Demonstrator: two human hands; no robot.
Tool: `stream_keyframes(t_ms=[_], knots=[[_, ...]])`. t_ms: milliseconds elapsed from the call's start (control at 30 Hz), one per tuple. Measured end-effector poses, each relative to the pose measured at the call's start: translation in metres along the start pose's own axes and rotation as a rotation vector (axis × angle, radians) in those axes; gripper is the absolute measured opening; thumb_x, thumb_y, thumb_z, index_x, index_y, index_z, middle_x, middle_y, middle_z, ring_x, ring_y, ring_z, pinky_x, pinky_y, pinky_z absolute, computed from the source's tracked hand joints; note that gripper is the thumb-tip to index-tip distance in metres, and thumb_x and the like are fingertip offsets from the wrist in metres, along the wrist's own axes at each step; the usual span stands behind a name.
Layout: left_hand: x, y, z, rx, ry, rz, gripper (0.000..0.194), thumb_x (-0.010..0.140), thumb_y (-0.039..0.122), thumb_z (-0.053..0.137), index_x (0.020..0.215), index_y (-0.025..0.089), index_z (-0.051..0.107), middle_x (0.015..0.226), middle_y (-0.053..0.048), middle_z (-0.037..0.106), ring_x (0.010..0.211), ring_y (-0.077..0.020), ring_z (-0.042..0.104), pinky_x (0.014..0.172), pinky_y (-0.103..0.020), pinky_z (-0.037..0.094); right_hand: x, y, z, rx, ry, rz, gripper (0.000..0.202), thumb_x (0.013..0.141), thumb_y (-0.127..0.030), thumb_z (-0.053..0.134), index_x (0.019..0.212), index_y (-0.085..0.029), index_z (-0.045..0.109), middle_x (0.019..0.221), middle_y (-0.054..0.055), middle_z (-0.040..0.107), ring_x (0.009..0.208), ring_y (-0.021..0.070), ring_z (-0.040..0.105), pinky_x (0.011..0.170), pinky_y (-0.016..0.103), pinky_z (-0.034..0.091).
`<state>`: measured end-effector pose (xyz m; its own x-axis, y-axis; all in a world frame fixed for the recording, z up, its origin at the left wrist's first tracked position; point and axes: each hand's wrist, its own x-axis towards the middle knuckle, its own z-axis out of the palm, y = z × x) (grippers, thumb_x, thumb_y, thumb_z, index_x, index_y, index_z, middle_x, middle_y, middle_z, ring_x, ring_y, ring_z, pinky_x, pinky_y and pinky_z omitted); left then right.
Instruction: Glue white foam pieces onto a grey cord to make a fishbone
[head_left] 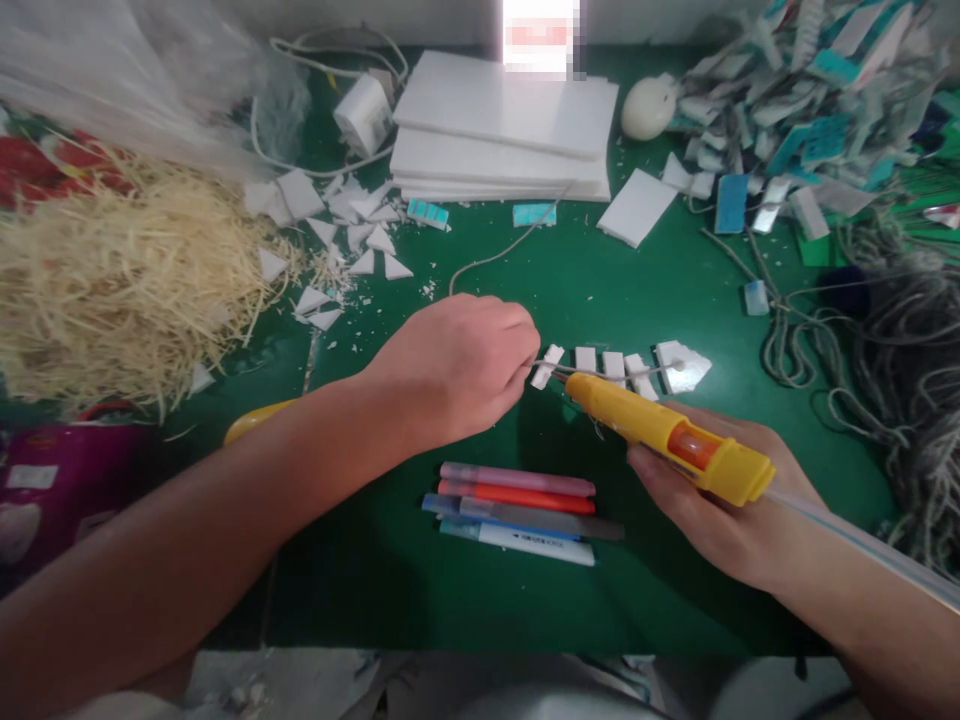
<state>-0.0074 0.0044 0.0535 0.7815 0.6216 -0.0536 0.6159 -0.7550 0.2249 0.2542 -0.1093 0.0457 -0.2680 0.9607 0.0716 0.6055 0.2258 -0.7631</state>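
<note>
My right hand [720, 500] is wrapped round a yellow glue gun [652, 420], its nozzle pointing left at a small white foam piece [547, 367]. Beside that piece, my left hand [480, 365] is closed, its fingertips pinching a thin grey cord [487, 262] where it meets the foam. From there the cord runs right across several small white pieces [585, 361] to a pointed white piece [681, 368]. A clear glue stick [862, 540] extends from the back of the gun.
Several markers [517, 480] lie in front of my hands on the green table [360, 590]. White foam sheets [502, 110] are stacked at the back. Straw [127, 280] and foam scraps [367, 210] are left; tangled cord [900, 370] and a scrap heap [795, 100] are right.
</note>
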Motion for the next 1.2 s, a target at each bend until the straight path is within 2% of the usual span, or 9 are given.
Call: stream_keyframes(t_ms=[133,267,400,500,600,700,900,1067,1200], knots=[[0.001,0.002,-0.006,-0.029,-0.091,-0.012,0.022,0.105,0.016,0.059,0.092,0.019,0.076,0.103,-0.006,0.083,0.096,-0.0264,0.076,0.087,-0.038,0.054,0.001,0.0,0.0,0.032,0.001,0.008,0.026,0.106,-0.03,0.069,0.083,-0.027,0.06,0.06,-0.007,0.055,0.043,0.0104,0.044,0.053,0.029,0.047],[0.002,0.004,-0.012,0.014,-0.167,-0.069,0.017,0.102,0.016,0.064,0.105,0.018,0.08,0.115,-0.009,0.083,0.106,-0.0301,0.077,0.092,-0.041,0.056,0.001,-0.001,-0.002,0.035,-0.007,0.026,0.029,0.108,-0.035,0.069,0.081,-0.028,0.061,0.058,-0.007,0.055,0.041,0.0105,0.043,0.051,0.03,0.047],[0.0,0.006,-0.009,-0.016,-0.106,-0.066,0.036,0.103,0.018,0.065,0.137,0.016,0.077,0.133,-0.013,0.08,0.118,-0.032,0.077,0.097,-0.042,0.059,0.001,0.001,-0.002,-0.015,-0.012,0.026,0.028,0.108,-0.036,0.067,0.082,-0.028,0.059,0.057,-0.007,0.055,0.04,0.0108,0.042,0.047,0.029,0.043],[-0.002,0.008,-0.003,-0.031,-0.033,-0.027,0.046,0.101,0.019,0.067,0.145,0.014,0.072,0.137,-0.016,0.079,0.121,-0.0327,0.076,0.098,-0.042,0.061,0.001,0.001,-0.002,-0.013,-0.002,0.011,0.031,0.108,-0.04,0.067,0.081,-0.029,0.058,0.056,-0.007,0.053,0.039,0.0103,0.041,0.046,0.029,0.042],[-0.003,0.011,0.003,-0.03,0.031,-0.017,0.051,0.103,0.029,0.071,0.151,0.011,0.069,0.136,-0.017,0.078,0.122,-0.0339,0.076,0.098,-0.043,0.062,0.002,0.0,-0.001,-0.023,-0.017,0.03,0.033,0.11,-0.044,0.065,0.082,-0.029,0.058,0.057,-0.004,0.056,0.04,0.0115,0.043,0.042,0.03,0.039],[-0.001,0.014,0.007,-0.01,0.026,-0.037,0.053,0.106,0.035,0.072,0.153,0.01,0.068,0.132,-0.017,0.079,0.12,-0.0339,0.076,0.099,-0.043,0.063,0.003,-0.001,-0.001,-0.011,-0.005,-0.003,0.03,0.107,-0.041,0.066,0.081,-0.029,0.056,0.059,-0.004,0.057,0.04,0.011,0.043,0.042,0.03,0.039],[0.003,0.018,0.011,0.006,0.012,-0.057,0.046,0.108,0.03,0.07,0.15,0.011,0.071,0.126,-0.015,0.08,0.116,-0.0326,0.077,0.095,-0.042,0.062,0.006,-0.004,-0.002,-0.018,-0.005,-0.023,0.025,0.105,-0.028,0.066,0.083,-0.028,0.053,0.063,-0.006,0.057,0.042,0.009,0.046,0.044,0.027,0.04],[0.003,0.017,0.011,-0.01,0.005,-0.014,0.04,0.107,0.022,0.064,0.144,0.012,0.074,0.13,-0.015,0.08,0.117,-0.0326,0.077,0.097,-0.043,0.061,0.009,-0.005,-0.002,-0.022,-0.034,-0.035,0.024,0.102,-0.03,0.065,0.081,-0.029,0.053,0.059,-0.006,0.054,0.039,0.01,0.045,0.04,0.028,0.037],[0.002,0.013,0.012,-0.032,0.011,0.026,0.039,0.106,0.022,0.064,0.143,0.013,0.073,0.132,-0.016,0.08,0.117,-0.033,0.077,0.097,-0.044,0.061,0.006,-0.001,-0.001,0.01,-0.008,-0.026,0.026,0.105,-0.035,0.067,0.083,-0.029,0.055,0.061,-0.006,0.056,0.039,0.0104,0.042,0.042,0.03,0.04]])
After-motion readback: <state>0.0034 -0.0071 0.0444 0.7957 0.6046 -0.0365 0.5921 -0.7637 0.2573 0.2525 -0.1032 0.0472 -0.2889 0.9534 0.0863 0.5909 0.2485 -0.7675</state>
